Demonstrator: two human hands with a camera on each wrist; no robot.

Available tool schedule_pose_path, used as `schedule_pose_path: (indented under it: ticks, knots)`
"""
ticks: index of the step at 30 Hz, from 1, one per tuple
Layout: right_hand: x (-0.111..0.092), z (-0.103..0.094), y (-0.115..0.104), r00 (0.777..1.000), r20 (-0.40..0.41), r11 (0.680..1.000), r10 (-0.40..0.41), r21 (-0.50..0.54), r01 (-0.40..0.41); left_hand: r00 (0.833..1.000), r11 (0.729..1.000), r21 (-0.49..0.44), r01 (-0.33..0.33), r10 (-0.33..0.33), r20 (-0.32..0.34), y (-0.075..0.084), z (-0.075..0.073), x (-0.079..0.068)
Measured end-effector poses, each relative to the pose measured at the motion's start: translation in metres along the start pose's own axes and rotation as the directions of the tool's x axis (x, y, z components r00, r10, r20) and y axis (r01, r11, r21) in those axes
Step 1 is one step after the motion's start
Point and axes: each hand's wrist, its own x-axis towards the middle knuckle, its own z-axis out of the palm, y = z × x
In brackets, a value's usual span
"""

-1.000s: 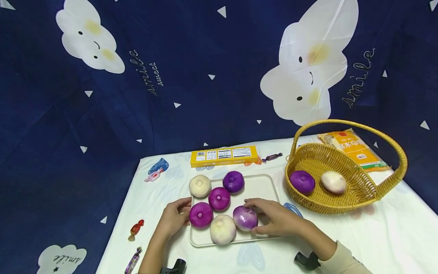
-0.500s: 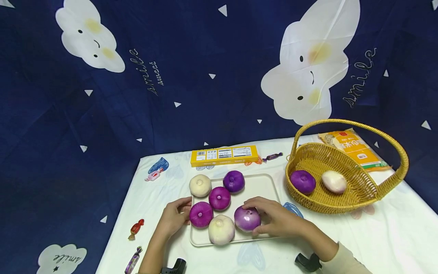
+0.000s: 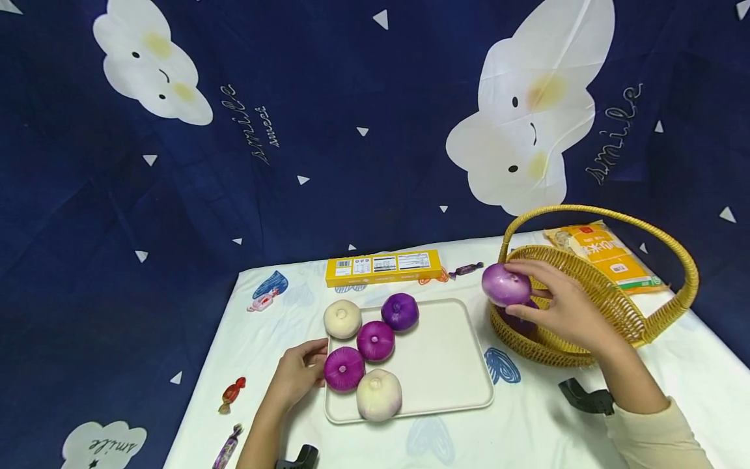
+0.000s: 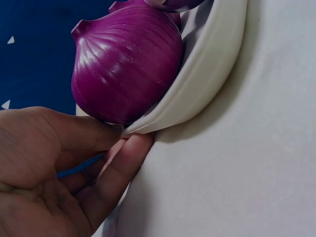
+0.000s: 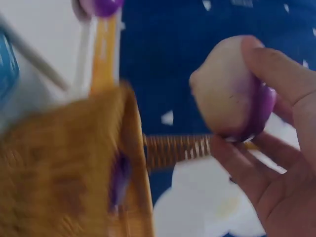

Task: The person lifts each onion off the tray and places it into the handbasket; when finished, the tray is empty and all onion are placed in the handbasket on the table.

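My right hand [image 3: 559, 306] grips a purple-and-white onion [image 3: 506, 285] over the left rim of the wicker basket [image 3: 562, 355]. In the right wrist view the fingers and thumb clasp this onion [image 5: 229, 89] from both sides. A dark purple onion [image 3: 518, 319] lies in the basket, partly covered by the hand and the held onion. My left hand [image 3: 297, 372] pinches the left rim of the cream tray [image 3: 445, 365], thumb above and fingers below in the left wrist view, right beside a magenta onion [image 4: 128, 64]. Several purple and white onions stand on the tray's left half.
Behind the tray lies a yellow box [image 3: 383, 268] with a purple wrapped candy [image 3: 466, 269] next to it. An orange food packet [image 3: 606, 255] leans behind the basket, whose tall handle [image 3: 597, 210] arches over it. Other candies, one of them red [image 3: 232, 395], lie along the table's left side.
My right hand has lifted the purple-and-white onion off the tray and carried it right, up to the basket. The left hand stays at the tray's rim.
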Motion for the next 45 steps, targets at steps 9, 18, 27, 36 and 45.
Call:
schedule_pose_path:
  ticks: [9,18,27,36,45]
  knots:
    - [0.007,-0.02,0.042,0.969,0.025,0.964,0.247,-0.107,-0.243,1.0,1.0,-0.004,0.007,-0.007,0.01,-0.001,-0.001,-0.001]
    - [0.017,-0.016,0.052,0.949,0.045,0.941,0.312,-0.156,-0.302,1.0,1.0,0.003,0.017,-0.017,0.011,0.013,0.0,-0.006]
    - [0.015,-0.003,0.06,0.928,0.143,0.936,0.345,-0.127,-0.328,1.0,1.0,-0.004,0.007,-0.007,0.008,0.012,0.0,-0.006]
    - [0.009,0.005,0.065,0.933,0.145,0.937,0.329,-0.177,-0.302,1.0,1.0,0.004,0.0,0.0,0.022,0.034,-0.001,-0.018]
    - [0.008,0.01,0.067,0.93,0.2,0.94,0.308,-0.215,-0.265,1.0,1.0,-0.008,0.012,-0.012,0.004,0.001,0.001,-0.001]
